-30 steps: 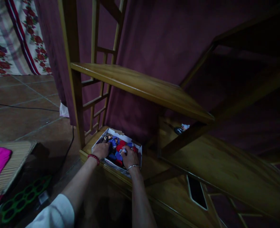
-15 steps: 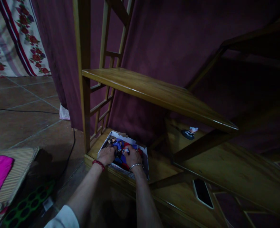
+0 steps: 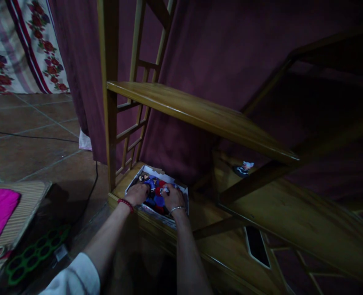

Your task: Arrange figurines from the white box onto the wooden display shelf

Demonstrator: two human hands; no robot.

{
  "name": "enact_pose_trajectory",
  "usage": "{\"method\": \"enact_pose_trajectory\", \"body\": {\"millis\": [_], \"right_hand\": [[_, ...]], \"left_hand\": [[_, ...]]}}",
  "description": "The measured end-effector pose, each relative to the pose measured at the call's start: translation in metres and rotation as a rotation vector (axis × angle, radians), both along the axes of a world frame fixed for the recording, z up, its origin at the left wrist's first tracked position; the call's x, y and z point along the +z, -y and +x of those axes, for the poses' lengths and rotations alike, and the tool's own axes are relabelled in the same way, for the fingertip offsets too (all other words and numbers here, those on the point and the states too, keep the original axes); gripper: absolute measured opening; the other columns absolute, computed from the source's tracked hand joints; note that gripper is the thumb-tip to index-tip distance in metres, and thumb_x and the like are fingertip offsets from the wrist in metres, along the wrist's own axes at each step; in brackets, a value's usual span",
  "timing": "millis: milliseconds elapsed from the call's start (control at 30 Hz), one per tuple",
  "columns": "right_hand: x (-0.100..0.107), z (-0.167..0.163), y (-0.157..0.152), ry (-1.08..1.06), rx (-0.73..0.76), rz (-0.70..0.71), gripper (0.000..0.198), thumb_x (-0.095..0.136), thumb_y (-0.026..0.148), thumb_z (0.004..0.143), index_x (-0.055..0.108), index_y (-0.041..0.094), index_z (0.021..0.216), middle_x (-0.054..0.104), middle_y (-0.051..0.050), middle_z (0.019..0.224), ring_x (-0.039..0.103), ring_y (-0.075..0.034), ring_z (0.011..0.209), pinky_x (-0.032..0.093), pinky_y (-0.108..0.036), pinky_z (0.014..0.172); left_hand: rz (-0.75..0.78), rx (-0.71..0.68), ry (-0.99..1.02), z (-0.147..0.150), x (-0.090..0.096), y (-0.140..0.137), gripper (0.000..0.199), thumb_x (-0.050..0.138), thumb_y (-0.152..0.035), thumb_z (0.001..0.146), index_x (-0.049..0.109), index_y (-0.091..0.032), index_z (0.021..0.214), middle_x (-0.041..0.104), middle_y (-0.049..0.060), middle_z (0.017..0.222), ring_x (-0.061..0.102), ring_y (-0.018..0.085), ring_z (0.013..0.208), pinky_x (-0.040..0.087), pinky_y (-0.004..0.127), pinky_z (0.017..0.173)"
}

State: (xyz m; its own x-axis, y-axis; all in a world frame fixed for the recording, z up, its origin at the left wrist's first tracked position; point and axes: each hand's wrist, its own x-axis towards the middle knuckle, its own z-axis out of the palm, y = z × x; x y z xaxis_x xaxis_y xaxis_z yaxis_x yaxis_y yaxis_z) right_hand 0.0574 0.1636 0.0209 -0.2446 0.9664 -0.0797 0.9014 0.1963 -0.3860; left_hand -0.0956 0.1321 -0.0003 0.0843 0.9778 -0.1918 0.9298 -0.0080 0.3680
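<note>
A shallow white cardboard box (image 3: 168,178) sits on the low wooden shelf, with several small figurines (image 3: 153,182) in blue, red and black inside. My left hand (image 3: 137,194), wearing a red bead bracelet, reaches over the box's left side with its fingers curled down among the figurines. What those fingers hold, if anything, is hidden. At the box's right side, my right hand (image 3: 173,198), with a silver bangle, pinches a small figurine (image 3: 164,190) with a pale head. Its lower part is hard to make out in the dim light.
A wooden shelf board (image 3: 193,110) juts out above the box. Right of it, another figurine (image 3: 245,168) stands on a round dark base, and a phone (image 3: 257,246) lies on the lower board. Left are a woven mat (image 3: 24,205), pink cloth (image 3: 3,209) and green tray (image 3: 36,254).
The view has shifted slightly, so the box and shelf sit a little higher in frame. My left hand has drawn slightly back toward the box's left edge. My right hand stays over the box.
</note>
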Motion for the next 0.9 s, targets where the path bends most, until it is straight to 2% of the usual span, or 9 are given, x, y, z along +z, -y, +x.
{"method": "enact_pose_trajectory", "body": {"millis": [200, 367, 500, 733, 833, 900], "right_hand": [[-0.005, 0.02, 0.004, -0.151, 0.0, -0.018, 0.02, 0.048, 0.019, 0.075, 0.058, 0.021, 0.093, 0.064, -0.004, 0.089, 0.058, -0.014, 0.082, 0.04, -0.022, 0.069], [-0.012, 0.036, 0.006, -0.239, -0.002, -0.043, 0.021, 0.048, 0.02, 0.075, 0.057, 0.021, 0.094, 0.062, -0.003, 0.09, 0.058, -0.013, 0.077, 0.042, -0.021, 0.068], [-0.017, 0.047, 0.006, -0.262, -0.003, -0.065, 0.021, 0.046, 0.02, 0.075, 0.056, 0.02, 0.093, 0.061, -0.002, 0.09, 0.057, -0.012, 0.076, 0.043, -0.021, 0.069], [-0.025, 0.059, 0.004, -0.293, 0.019, -0.048, 0.021, 0.044, 0.02, 0.074, 0.056, 0.021, 0.091, 0.061, 0.0, 0.085, 0.056, -0.013, 0.077, 0.043, -0.021, 0.069], [-0.028, 0.063, 0.004, -0.301, 0.005, -0.055, 0.022, 0.044, 0.02, 0.074, 0.057, 0.021, 0.092, 0.061, 0.0, 0.084, 0.056, -0.012, 0.074, 0.043, -0.021, 0.067], [-0.028, 0.064, 0.005, -0.296, -0.009, -0.062, 0.023, 0.045, 0.02, 0.073, 0.057, 0.021, 0.093, 0.062, 0.0, 0.085, 0.056, -0.012, 0.075, 0.043, -0.021, 0.067]], "left_hand": [[0.018, -0.015, 0.001, 0.025, -0.001, -0.002, 0.024, 0.043, -0.02, 0.076, 0.061, -0.019, 0.091, 0.065, 0.009, 0.089, 0.059, 0.021, 0.089, 0.044, 0.03, 0.076], [-0.001, 0.016, -0.025, 0.045, -0.001, -0.006, 0.029, 0.045, -0.027, 0.076, 0.057, -0.018, 0.1, 0.062, 0.011, 0.095, 0.058, 0.023, 0.092, 0.045, 0.033, 0.075], [-0.031, 0.018, -0.059, 0.056, -0.002, -0.01, 0.036, 0.047, -0.026, 0.074, 0.052, -0.018, 0.109, 0.057, 0.013, 0.103, 0.056, 0.024, 0.094, 0.044, 0.034, 0.077], [-0.116, 0.058, -0.107, 0.077, 0.003, -0.02, 0.041, 0.057, -0.026, 0.066, 0.054, -0.012, 0.104, 0.044, 0.021, 0.118, 0.055, 0.029, 0.096, 0.044, 0.039, 0.078], [-0.127, 0.056, -0.121, 0.085, 0.006, -0.022, 0.054, 0.064, -0.027, 0.06, 0.049, -0.009, 0.109, 0.044, 0.021, 0.116, 0.052, 0.032, 0.099, 0.043, 0.041, 0.078], [-0.12, 0.052, -0.13, 0.088, 0.005, -0.022, 0.053, 0.062, -0.022, 0.062, 0.047, -0.008, 0.111, 0.046, 0.021, 0.114, 0.052, 0.031, 0.099, 0.044, 0.041, 0.078]]}}
